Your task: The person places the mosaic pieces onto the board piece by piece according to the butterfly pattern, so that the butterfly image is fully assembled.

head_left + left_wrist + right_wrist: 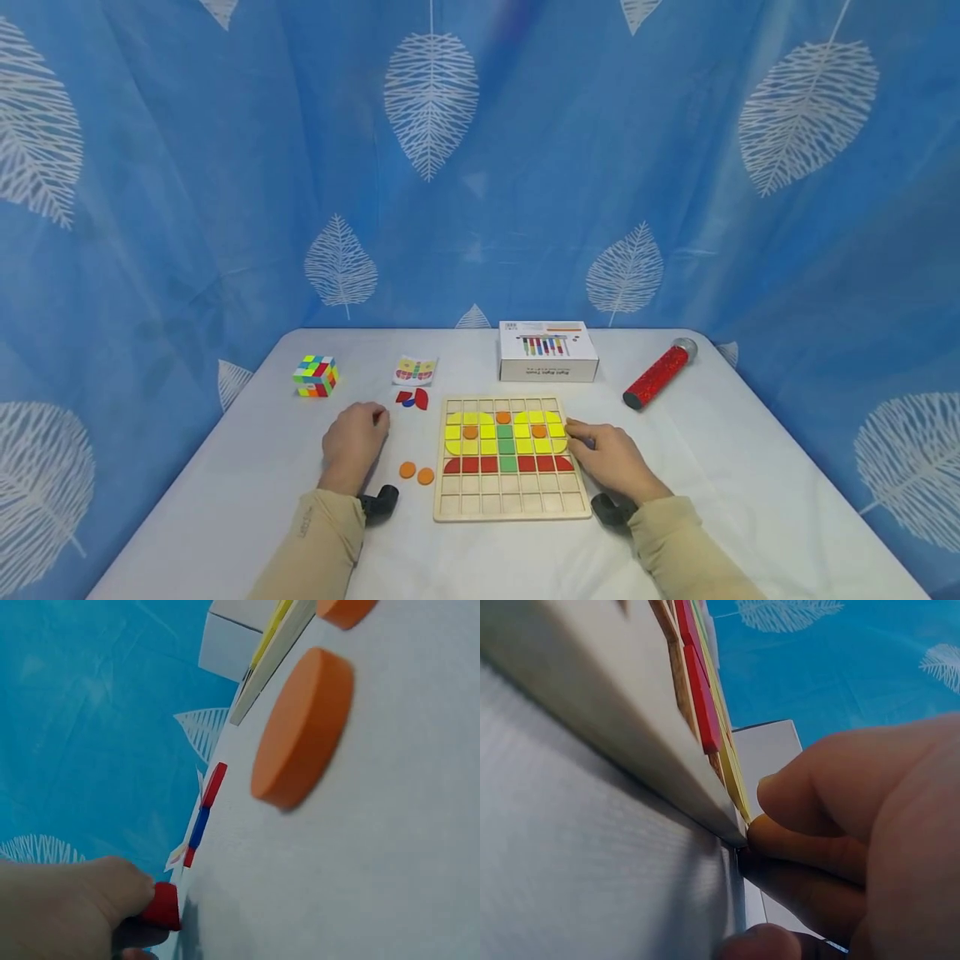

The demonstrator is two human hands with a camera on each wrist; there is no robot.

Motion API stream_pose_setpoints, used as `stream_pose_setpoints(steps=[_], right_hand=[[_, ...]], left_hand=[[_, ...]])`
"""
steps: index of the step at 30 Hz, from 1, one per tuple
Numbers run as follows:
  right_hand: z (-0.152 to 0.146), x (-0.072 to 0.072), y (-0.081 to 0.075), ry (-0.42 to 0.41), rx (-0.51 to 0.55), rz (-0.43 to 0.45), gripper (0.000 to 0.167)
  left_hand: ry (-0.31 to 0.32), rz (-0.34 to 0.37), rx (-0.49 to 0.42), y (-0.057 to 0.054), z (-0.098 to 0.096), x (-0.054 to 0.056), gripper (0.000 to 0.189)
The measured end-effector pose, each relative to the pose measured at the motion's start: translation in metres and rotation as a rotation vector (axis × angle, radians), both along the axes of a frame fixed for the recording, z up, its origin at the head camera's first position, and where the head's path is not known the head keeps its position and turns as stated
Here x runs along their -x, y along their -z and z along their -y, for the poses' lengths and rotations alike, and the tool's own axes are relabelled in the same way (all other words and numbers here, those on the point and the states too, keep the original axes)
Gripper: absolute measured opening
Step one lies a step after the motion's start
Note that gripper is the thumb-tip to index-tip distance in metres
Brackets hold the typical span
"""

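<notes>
My left hand (356, 442) hovers left of the wooden grid board, pinching a red tile (165, 906) that shows between thumb and fingers in the left wrist view. Beyond it lie loose red pieces (422, 400) and a blue piece (408, 403), below a butterfly picture card (414, 371). My right hand (611, 457) is at the right edge of the grid board (512, 506), loosely bent fingertips touching its side. Yellow, green, red and orange tiles on the board form a butterfly. Two orange discs (407, 470) lie between the left hand and the board.
A puzzle cube (316, 377) stands at the left. Behind the board is a white box (548, 352), and a red glittery tube with a silver end (660, 373) lies at the right. Blue leaf-patterned cloth (480, 167) hangs behind the white table (525, 558).
</notes>
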State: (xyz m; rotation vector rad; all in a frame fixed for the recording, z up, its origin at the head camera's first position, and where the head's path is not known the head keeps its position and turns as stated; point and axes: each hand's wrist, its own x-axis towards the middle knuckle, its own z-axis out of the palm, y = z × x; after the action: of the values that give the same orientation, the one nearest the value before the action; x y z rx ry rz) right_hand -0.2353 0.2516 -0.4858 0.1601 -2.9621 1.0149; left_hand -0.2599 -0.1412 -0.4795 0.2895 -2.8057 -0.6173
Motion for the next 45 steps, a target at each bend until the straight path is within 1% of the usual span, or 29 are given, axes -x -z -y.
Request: stream_pose_setpoints(steps=[1,3,4,6,8,10,12,14,15,17,19,21,27,29,35,42,45], right_hand=[[0.000,0.000,0.000,-0.002,-0.004,-0.002,0.043],[-0.001,0.000,0.000,-0.005,-0.006,-0.005,0.043],[-0.001,0.000,0.000,-0.007,-0.005,-0.007,0.043],[-0.001,0.001,-0.001,-0.014,-0.009,-0.016,0.043],[-0.001,0.000,-0.001,-0.019,-0.013,-0.023,0.043],[-0.002,0.000,-0.002,-0.024,-0.016,-0.025,0.043],[-0.002,0.000,-0.003,-0.024,-0.017,-0.024,0.044],[-0.003,0.001,-0.004,-0.023,-0.014,-0.023,0.044],[-0.004,0.001,-0.004,-0.023,-0.014,-0.023,0.044],[-0.004,0.001,-0.005,-0.021,-0.010,-0.024,0.044],[-0.004,0.001,-0.004,-0.020,-0.004,-0.023,0.044],[-0.004,0.001,-0.004,-0.020,-0.002,-0.022,0.044],[-0.003,0.001,0.000,-0.016,-0.005,-0.022,0.043],[-0.002,0.001,0.000,-0.016,-0.002,-0.023,0.043],[-0.002,0.002,-0.001,-0.019,-0.004,-0.027,0.044],[-0.003,0.002,0.001,-0.038,0.010,-0.050,0.042],[-0.005,0.002,0.003,-0.040,0.017,-0.056,0.041]], left_hand=[[-0.003,-0.003,-0.012,-0.001,-0.001,-0.002,0.027],[0.004,0.005,-0.064,-0.003,-0.005,-0.005,0.026],[0.018,0.016,-0.096,-0.004,-0.007,-0.006,0.026],[0.069,0.051,-0.171,-0.007,-0.012,-0.012,0.023],[0.154,0.105,-0.238,-0.012,-0.018,-0.019,0.019],[0.268,0.158,-0.280,-0.019,-0.024,-0.027,0.014],[0.375,0.203,-0.302,-0.024,-0.029,-0.034,0.010],[0.467,0.232,-0.306,-0.028,-0.034,-0.040,0.008],[0.502,0.244,-0.306,-0.030,-0.037,-0.043,0.008],[0.544,0.261,-0.288,-0.032,-0.042,-0.047,0.007],[0.561,0.278,-0.277,-0.033,-0.047,-0.050,0.008],[0.562,0.287,-0.269,-0.032,-0.051,-0.052,0.008],[0.549,0.270,-0.222,-0.025,-0.057,-0.055,0.008],[0.550,0.275,-0.211,-0.025,-0.057,-0.056,0.008],[0.584,0.310,-0.225,-0.030,-0.054,-0.059,0.004],[0.627,0.324,-0.240,-0.032,-0.051,-0.061,0.012],[0.625,0.334,-0.245,-0.031,-0.052,-0.061,0.014]])
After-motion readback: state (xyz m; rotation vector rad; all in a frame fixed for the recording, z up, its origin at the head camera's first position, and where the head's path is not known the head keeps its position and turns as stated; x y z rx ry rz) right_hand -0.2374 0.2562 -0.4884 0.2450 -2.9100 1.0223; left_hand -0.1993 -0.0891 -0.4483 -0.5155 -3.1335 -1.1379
